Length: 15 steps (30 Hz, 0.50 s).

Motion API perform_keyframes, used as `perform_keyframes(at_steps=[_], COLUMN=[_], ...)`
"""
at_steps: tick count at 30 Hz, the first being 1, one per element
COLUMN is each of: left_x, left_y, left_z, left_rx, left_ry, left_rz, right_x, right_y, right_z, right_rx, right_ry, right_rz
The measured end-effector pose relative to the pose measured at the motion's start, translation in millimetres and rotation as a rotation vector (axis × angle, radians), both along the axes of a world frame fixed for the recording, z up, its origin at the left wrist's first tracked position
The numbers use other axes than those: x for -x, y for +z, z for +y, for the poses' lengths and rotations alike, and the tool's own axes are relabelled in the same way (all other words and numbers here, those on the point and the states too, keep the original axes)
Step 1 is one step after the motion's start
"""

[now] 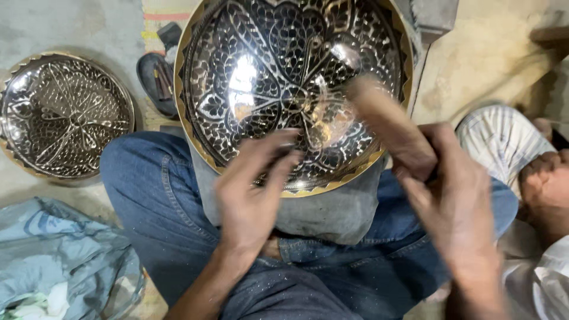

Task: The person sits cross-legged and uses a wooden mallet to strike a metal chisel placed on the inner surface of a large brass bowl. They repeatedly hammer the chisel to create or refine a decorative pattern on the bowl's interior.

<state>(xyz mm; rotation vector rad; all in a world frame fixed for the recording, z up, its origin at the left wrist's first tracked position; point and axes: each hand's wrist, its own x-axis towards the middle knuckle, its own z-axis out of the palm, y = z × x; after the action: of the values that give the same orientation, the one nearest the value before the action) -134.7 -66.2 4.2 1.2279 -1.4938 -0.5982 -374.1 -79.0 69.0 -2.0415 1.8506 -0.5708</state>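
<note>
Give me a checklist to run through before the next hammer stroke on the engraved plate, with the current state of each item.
1. Engraved plate propped on the lap: ok, it leans against the jeans-clad knees.
2. Left hand on the plate: ok, fingers rest near its lower rim; a tool under them cannot be told.
3. Right hand grips the wooden hammer handle: ok, though blurred.
4. Hammer head aimed at the spot: cannot tell, motion blur hides it.
5. Second engraved plate out of the way: ok, it lies apart on the floor.
6. Neighbouring person's hand out of the swing: cannot tell, it is close by.
</note>
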Motion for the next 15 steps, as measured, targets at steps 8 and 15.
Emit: perform_keyframes(at_steps=[8, 15], left_x=[-19, 12], left_y=[7, -13], left_z=[-8, -35], left_rx=[-0.224, -0.161], left_ry=[0.016, -0.318], left_rz=[0.095, -0.139], right_x=[-11, 0], right_y=[-61, -50], right_z=[5, -1], right_rx=[0.028, 0.111], right_ry=[-0.171, -0.211], right_rz=[-0.525, -0.379])
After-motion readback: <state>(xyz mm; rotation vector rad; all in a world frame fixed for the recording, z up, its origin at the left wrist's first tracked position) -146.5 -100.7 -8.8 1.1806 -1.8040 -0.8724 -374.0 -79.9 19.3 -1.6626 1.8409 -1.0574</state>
